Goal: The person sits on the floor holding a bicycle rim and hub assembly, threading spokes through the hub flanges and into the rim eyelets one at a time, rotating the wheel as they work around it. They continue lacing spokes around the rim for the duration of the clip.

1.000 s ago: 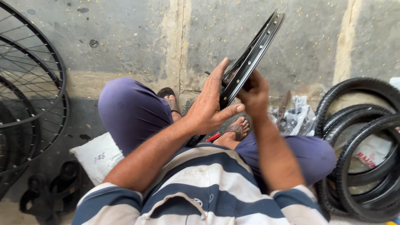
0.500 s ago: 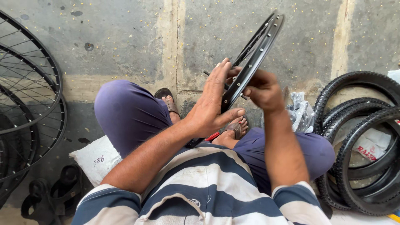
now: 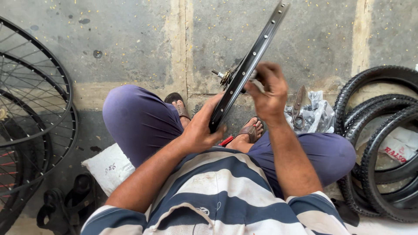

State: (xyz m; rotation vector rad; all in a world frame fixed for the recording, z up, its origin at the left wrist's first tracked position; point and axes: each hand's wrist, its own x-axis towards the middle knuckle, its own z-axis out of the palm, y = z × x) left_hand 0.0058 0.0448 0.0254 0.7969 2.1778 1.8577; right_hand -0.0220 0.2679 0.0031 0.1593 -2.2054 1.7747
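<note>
Rim held edge-on | left hand clenched on its 6 o'clock edge | right hand pinching near hub | we judge spoke fitting under way; next needs steady rim

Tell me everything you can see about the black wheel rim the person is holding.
The black wheel rim looks like painted metal, seen almost edge-on, tilted from lower left to upper right above the person's lap. Small spoke holes dot its channel. A hub with a protruding axle shows beside it. The left hand grips its lower end; the right hand rests against its middle. It touches nothing else visible.
</note>
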